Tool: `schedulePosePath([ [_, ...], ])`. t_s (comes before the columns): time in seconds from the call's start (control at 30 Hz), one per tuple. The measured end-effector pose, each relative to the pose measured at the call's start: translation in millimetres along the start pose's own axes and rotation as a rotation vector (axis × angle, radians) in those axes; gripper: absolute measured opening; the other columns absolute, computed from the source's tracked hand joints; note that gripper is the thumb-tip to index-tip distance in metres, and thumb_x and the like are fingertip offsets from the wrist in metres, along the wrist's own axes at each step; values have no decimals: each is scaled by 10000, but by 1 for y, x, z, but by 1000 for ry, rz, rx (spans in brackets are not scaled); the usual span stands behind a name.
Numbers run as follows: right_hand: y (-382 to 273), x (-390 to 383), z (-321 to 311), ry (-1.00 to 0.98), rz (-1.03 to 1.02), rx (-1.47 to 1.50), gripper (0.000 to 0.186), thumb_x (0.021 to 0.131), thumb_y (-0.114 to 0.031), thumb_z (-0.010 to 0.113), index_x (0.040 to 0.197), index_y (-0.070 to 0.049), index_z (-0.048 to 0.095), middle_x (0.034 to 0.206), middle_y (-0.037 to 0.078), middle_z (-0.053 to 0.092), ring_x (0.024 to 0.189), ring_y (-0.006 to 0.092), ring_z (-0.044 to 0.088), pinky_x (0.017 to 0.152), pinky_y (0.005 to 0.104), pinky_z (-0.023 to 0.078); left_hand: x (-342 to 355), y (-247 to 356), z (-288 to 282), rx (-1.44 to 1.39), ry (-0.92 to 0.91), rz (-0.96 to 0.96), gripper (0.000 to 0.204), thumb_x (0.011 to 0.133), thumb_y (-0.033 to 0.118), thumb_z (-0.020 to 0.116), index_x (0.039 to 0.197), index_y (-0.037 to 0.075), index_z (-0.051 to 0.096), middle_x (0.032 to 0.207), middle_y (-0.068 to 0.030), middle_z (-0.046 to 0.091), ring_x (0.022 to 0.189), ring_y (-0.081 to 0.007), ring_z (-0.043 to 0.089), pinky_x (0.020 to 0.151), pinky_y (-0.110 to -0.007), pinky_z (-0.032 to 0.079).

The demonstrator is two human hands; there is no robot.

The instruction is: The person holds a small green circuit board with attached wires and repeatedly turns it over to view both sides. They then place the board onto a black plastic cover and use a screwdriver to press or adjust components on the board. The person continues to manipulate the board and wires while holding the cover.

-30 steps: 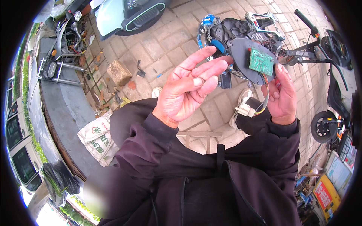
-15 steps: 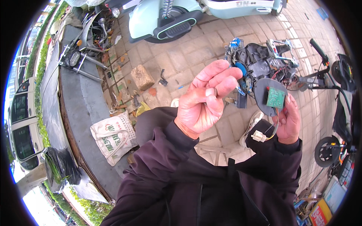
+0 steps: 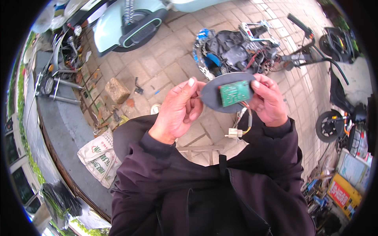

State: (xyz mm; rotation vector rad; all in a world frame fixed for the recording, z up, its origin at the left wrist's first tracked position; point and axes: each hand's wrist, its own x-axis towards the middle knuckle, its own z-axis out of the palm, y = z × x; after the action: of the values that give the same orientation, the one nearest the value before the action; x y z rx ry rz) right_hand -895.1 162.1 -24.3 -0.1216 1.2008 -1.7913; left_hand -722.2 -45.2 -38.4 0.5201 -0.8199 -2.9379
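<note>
In front of me is an oval dark grey plate (image 3: pixel 212 100) with a green circuit board (image 3: pixel 235 93) fixed to its face. My right hand (image 3: pixel 269 100) grips the plate's right edge, thumb in front and fingers partly hidden behind. At the opposite rim my left hand (image 3: pixel 179 108) has its thumb raised and fingers curled, pinching the edge. Several coloured wires (image 3: pixel 249 118) run down from the board and end in a white plug connector (image 3: pixel 234 133), which hangs free over my lap.
Beyond my hands lies a stripped scooter body (image 3: pixel 236 49) with exposed wiring. A light-blue scooter (image 3: pixel 130 27) stands at the upper left. A stone block (image 3: pixel 117 91) rests on the paving, and a printed cloth bag (image 3: pixel 100 158) lies left of my leg. Handlebars (image 3: pixel 309 49) rise at the right.
My right hand has brought the plate leftward and turned it flatter. My left hand has come down to the plate's left edge. The whole view has shifted right.
</note>
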Motion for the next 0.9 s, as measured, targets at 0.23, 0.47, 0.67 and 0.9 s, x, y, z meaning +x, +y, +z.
schedulePosePath([
  [0.23, -6, -4, 3, -94, 175, -288, 129, 942, -164, 713, 912, -44, 674, 643, -86, 513, 483, -13, 342, 449, 209, 208, -1, -25, 9, 209, 120, -105, 458, 1029, 433, 566, 1084, -12, 662, 891, -51, 704, 653, -88, 592, 576, -244, 479],
  [0.47, -3, -3, 1, -108, 230, -463, 169, 934, -197, 725, 938, -32, 683, 608, -110, 455, 501, -22, 313, 458, 216, 194, -2, -36, 6, 374, 24, -247, 211, 926, 144, 714, 1044, -31, 704, 924, -61, 726, 791, -83, 658, 736, -253, 537],
  [0.67, 3, 4, 0, -92, 235, -480, 173, 937, -198, 727, 948, -31, 685, 615, -115, 446, 507, -22, 309, 456, 216, 191, -3, -40, 6, 494, 30, -294, 245, 904, 149, 741, 1070, -28, 707, 904, -33, 712, 778, -63, 627, 695, -236, 509],
  [0.9, 12, 11, -1, -66, 202, -552, 171, 937, -201, 733, 954, -33, 706, 615, -112, 456, 508, -22, 319, 455, 209, 198, -1, -46, 2, 495, 56, -229, 197, 893, 148, 751, 992, -14, 700, 851, 8, 675, 738, -37, 575, 635, -227, 470],
])
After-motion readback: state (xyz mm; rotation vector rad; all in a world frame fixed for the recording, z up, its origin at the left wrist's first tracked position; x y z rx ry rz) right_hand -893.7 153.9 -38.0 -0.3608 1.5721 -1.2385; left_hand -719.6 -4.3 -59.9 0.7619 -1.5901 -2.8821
